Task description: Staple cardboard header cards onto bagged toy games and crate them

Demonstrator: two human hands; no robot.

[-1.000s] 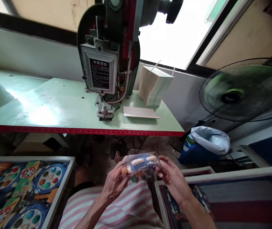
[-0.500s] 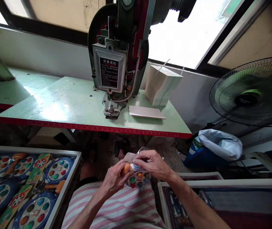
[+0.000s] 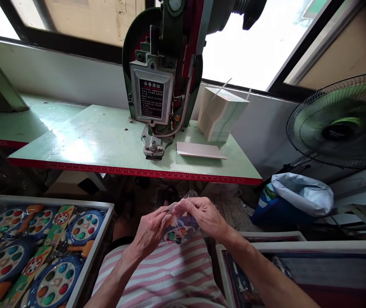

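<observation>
- Left hand and right hand both pinch the top edge of a clear bag holding a bagged toy, over the lap, just above a striped shirt.
- Toy hangs below and between the fingertips; round face with coloured dots turned up. Long axis not readable, mostly covered. Hands equally near; both grasping, neither released.
- Left tray: filled with the same blue dotted toys, overlapping, in bags.
- Right tray: contents dark, only partly seen.
- Farther: green table with press machine; flat card and card stack beside it.
- Far right: fan, above a white sack.
</observation>
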